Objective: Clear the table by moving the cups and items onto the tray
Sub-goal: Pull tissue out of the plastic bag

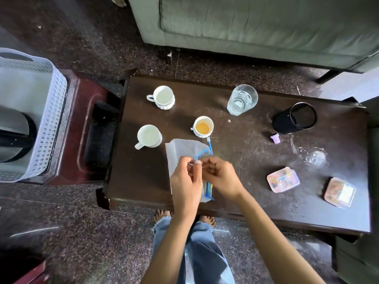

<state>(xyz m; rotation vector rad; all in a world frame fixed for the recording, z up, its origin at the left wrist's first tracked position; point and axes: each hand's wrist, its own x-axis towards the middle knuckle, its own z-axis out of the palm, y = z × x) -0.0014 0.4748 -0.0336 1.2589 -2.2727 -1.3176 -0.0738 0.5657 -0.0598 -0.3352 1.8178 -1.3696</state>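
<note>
Three white cups stand on the dark wooden table (pixel 143 181): one at the back (pixel 164 97), one at the left (pixel 149 136), and one holding orange liquid (pixel 203 127) in the middle. A glass of water (pixel 242 100) stands further right. Both my hands meet over a white cloth pouch (pixel 180 149) near the front edge. My left hand (pixel 185 181) and my right hand (pixel 221 176) each pinch its blue cord (pixel 205 150). A perforated white tray basket (pixel 41 119) sits on a side table at the left.
A black mesh holder (pixel 295 118) lies on its side at the right, with a small purple cap (pixel 275 138) beside it. Two small plastic boxes (pixel 283 179) (pixel 339 192) sit at the front right. A grey sofa (pixel 256 23) is behind the table. A kettle (pixel 14 136) is in the basket.
</note>
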